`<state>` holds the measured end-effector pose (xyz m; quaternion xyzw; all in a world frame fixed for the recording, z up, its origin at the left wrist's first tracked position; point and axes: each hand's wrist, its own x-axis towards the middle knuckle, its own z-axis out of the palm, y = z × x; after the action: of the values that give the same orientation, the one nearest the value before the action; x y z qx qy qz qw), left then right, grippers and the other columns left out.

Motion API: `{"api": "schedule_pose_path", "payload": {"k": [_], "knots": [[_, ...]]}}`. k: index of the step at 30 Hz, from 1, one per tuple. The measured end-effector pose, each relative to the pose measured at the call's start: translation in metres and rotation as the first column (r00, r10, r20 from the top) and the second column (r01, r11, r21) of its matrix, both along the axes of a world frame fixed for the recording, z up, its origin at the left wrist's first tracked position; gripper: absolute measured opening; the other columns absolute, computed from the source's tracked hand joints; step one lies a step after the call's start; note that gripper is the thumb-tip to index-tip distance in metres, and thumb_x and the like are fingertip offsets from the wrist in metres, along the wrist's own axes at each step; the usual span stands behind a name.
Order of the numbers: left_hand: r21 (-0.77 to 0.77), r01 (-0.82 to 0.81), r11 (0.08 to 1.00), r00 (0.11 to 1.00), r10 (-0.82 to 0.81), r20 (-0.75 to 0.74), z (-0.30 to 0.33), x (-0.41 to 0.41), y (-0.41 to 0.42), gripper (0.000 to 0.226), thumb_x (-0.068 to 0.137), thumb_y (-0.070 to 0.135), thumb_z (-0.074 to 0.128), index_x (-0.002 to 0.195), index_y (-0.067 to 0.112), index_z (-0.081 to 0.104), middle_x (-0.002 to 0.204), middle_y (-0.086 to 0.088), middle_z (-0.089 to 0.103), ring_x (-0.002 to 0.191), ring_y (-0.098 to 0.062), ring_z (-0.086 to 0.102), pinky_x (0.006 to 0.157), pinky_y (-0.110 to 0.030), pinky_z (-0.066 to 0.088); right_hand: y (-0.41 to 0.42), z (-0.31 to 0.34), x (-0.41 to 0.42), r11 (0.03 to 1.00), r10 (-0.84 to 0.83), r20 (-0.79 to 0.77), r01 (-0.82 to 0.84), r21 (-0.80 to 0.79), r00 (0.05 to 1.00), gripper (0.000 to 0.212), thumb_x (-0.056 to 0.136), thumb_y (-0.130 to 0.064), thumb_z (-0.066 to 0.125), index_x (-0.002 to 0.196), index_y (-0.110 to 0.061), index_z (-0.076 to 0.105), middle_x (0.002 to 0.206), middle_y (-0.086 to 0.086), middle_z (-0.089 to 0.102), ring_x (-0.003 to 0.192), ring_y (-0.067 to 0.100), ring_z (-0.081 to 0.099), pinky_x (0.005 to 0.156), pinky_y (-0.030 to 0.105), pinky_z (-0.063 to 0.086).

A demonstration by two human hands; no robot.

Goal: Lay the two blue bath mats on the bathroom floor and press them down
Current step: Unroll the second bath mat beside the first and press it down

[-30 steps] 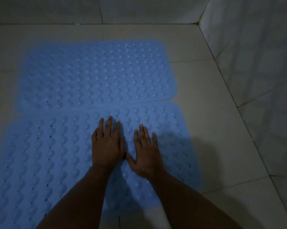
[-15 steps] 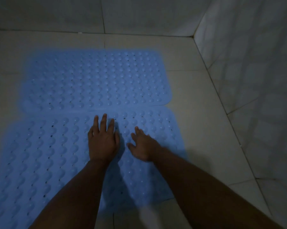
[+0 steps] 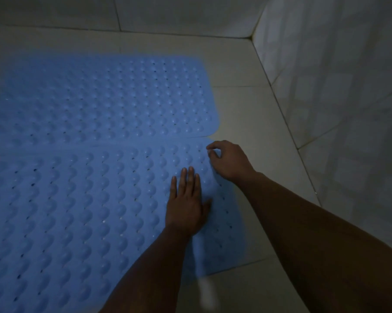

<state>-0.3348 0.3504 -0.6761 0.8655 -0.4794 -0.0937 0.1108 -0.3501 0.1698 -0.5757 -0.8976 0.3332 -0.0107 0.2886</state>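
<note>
Pressing flat with left hand (image 3: 185, 206), fingers spread, on near mat (image 3: 77, 222); right hand (image 3: 227, 160) curled, apparently pinching its far right corner. Lying edge to edge with far mat (image 3: 100, 100) on tiled floor (image 3: 247, 109). Probably soft, floppy, light; best taken by corners.

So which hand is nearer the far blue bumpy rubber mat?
Right. The right hand sits at the near mat's far right corner, just short of the far blue bumpy rubber mat; the left hand presses flat further back.
</note>
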Motion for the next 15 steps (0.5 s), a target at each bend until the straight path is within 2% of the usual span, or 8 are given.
{"api": "schedule_pose_path", "payload": {"k": [5, 10, 13, 15], "knots": [[0.065, -0.023, 0.998, 0.999, 0.021, 0.029, -0.002, -0.005, -0.003, 0.091, 0.100, 0.071, 0.016, 0.162, 0.004, 0.010, 0.170, -0.017, -0.002, 0.158, -0.028, -0.011, 0.127, -0.055, 0.006, -0.012, -0.037, -0.010, 0.999, 0.008, 0.157, -0.001, -0.046, 0.988, 0.026, 0.093, -0.033, 0.053, 0.105, -0.020, 0.073, 0.106, 0.004, 0.071, 0.104, 0.024, 0.065, 0.091, 0.040, 0.052], [0.076, -0.030, 0.997, 0.999, 0.033, -0.030, -0.001, -0.004, -0.008, 0.088, 0.100, 0.071, 0.015, 0.162, 0.008, 0.011, 0.171, -0.014, 0.001, 0.159, -0.024, -0.008, 0.127, -0.052, 0.005, -0.010, -0.056, -0.021, 0.991, 0.055, 0.221, -0.026, -0.130, 0.974, 0.026, 0.094, -0.028, 0.051, 0.101, -0.015, 0.072, 0.101, 0.005, 0.071, 0.097, 0.029, 0.064, 0.087, 0.039, 0.052], [0.024, -0.076, 0.997, 0.993, 0.078, -0.086, 0.005, -0.002, -0.009, 0.080, 0.102, 0.062, 0.014, 0.159, 0.009, 0.027, 0.169, -0.013, 0.018, 0.159, -0.023, 0.009, 0.128, -0.049, 0.011, -0.016, -0.045, -0.028, 0.995, 0.051, 0.100, -0.043, -0.087, 0.994, 0.027, 0.094, -0.030, 0.052, 0.105, -0.016, 0.073, 0.108, 0.007, 0.071, 0.103, 0.030, 0.064, 0.090, 0.040, 0.052], [0.039, -0.119, 0.992, 0.987, 0.122, -0.107, 0.024, 0.011, -0.019, 0.070, 0.099, 0.054, 0.021, 0.145, 0.011, 0.053, 0.157, -0.013, 0.044, 0.147, -0.025, 0.040, 0.122, -0.045, 0.029, -0.022, -0.033, -0.029, 0.999, 0.037, -0.082, -0.038, -0.016, 0.996, 0.026, 0.096, -0.029, 0.053, 0.106, -0.017, 0.074, 0.113, 0.009, 0.070, 0.106, 0.031, 0.064, 0.091, 0.039, 0.052]]}}
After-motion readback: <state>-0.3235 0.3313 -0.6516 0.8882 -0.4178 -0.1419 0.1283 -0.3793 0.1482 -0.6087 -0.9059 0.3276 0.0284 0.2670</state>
